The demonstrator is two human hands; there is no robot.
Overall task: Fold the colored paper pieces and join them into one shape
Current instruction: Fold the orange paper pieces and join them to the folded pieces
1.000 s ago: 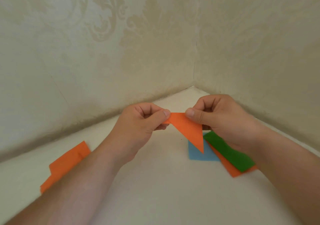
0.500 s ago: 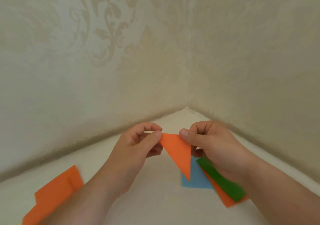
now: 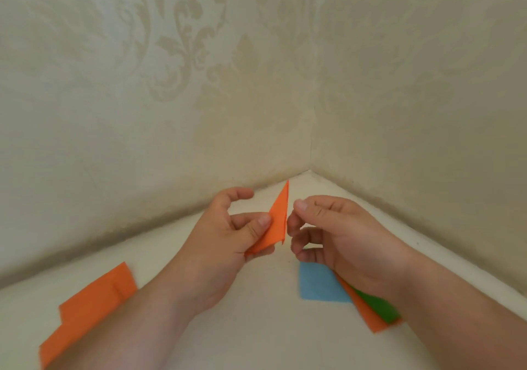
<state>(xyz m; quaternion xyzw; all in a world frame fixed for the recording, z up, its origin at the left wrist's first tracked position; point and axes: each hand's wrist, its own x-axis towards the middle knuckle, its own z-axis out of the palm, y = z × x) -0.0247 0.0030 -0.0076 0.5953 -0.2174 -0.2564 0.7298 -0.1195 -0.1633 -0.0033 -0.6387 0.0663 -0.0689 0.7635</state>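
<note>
A folded orange paper triangle [image 3: 275, 222] is being held above the pale cream tabletop [image 3: 256, 327], in front of the corner formed by two walls covered in cream damask-patterned wallpaper [image 3: 171, 84]. The triangle is being pinched by the left hand [image 3: 228, 235], with the thumb lying on its near face and the curled fingers behind it; the index finger is raised clear of the paper. The long point of the triangle is being directed upward, toward the wall corner. The right hand [image 3: 336, 235] is being kept just beside the triangle's right edge, its fingers loosely curled and its thumb extended; nothing is being gripped by it, and whether its fingertips are touching the paper cannot be told. A stack of flat orange paper sheets [image 3: 88, 307] is lying on the tabletop by the left forearm. A light blue paper square [image 3: 319, 285], a green paper strip [image 3: 379, 308] and an orange paper strip [image 3: 368, 314] are lying overlapped beneath the right wrist.
</note>
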